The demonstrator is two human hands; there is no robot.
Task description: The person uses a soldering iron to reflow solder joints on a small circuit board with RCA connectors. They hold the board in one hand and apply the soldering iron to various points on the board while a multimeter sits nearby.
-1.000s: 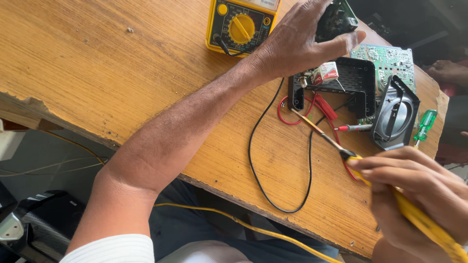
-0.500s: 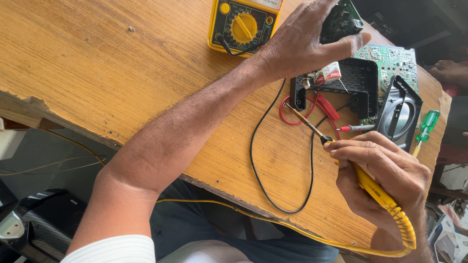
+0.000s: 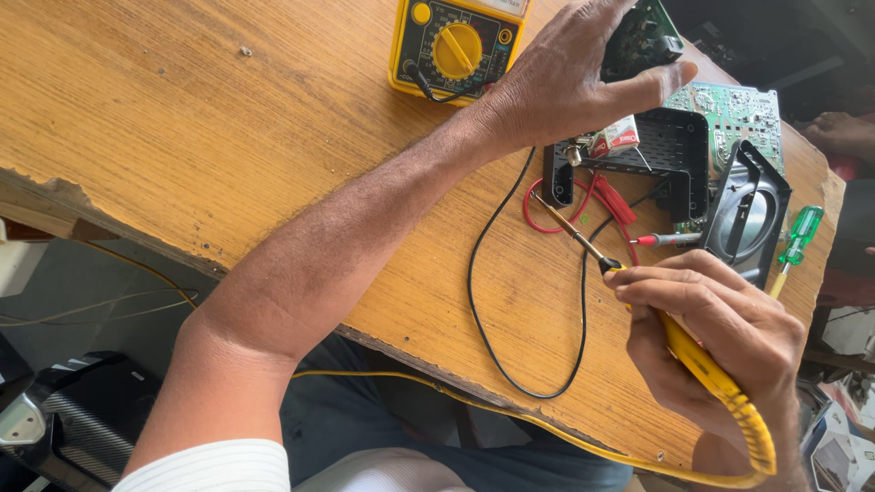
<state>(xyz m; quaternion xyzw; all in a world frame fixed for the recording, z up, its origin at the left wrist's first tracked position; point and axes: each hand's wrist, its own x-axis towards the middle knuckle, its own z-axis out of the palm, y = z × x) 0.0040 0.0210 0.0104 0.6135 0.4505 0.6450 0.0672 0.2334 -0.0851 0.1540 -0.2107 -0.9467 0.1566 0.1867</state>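
Note:
My right hand [image 3: 711, 342] grips a yellow-handled soldering iron [image 3: 702, 360] like a pen. Its thin metal tip [image 3: 558, 217] points up-left toward the open black plastic case [image 3: 670, 150]. My left hand [image 3: 574, 77] reaches across the wooden table [image 3: 182, 128] and rests over a dark circuit board [image 3: 643, 36] at the far edge, thumb spread toward the case. A red wire loop [image 3: 583, 205] and a small red-and-white part [image 3: 615, 139] lie at the case's near side.
A yellow multimeter [image 3: 456, 46] sits at the far edge with a black lead [image 3: 474, 292] looping over the table. A green circuit board [image 3: 734, 114], a round speaker in a black frame [image 3: 752, 214], a red probe [image 3: 670, 240] and a green-handled screwdriver [image 3: 797, 239] lie to the right.
My right hand has moved left and up with the soldering iron, bringing its tip closer to the black case. My left hand has stayed on the dark board.

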